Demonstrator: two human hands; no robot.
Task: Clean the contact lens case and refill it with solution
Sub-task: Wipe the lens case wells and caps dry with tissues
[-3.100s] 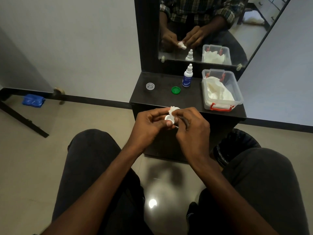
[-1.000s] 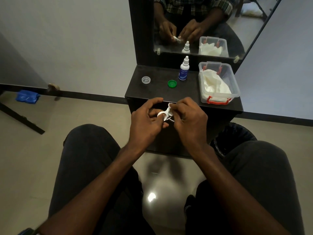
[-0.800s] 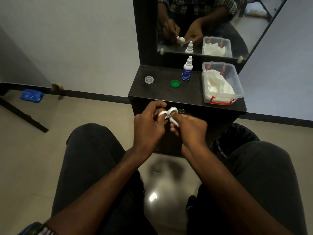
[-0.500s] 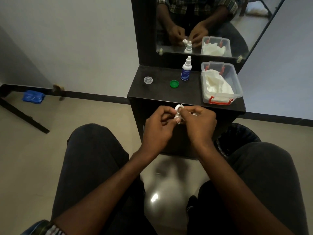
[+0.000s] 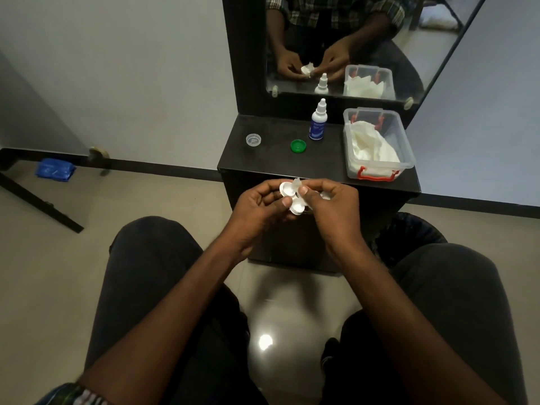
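Walls (image 5: 122, 68) plain, pale grey-white, with a dark skirting strip (image 5: 152, 166) along the base. Floor (image 5: 43, 258) beige, glossy; one bright light reflection (image 5: 265, 342) on it, low in view. Dark cabinet (image 5: 292, 168) stands against the wall, flat top, with a black-framed mirror (image 5: 365, 33) rising from its back edge. Dark slanted panel (image 5: 32, 118) at far left, black bar along its lower edge. Blue object (image 5: 54, 170) lies on the floor by the skirting. Black bin (image 5: 409, 232) right of the cabinet, partly hidden.

Head camera looks down, close over hands (image 5: 295, 206).
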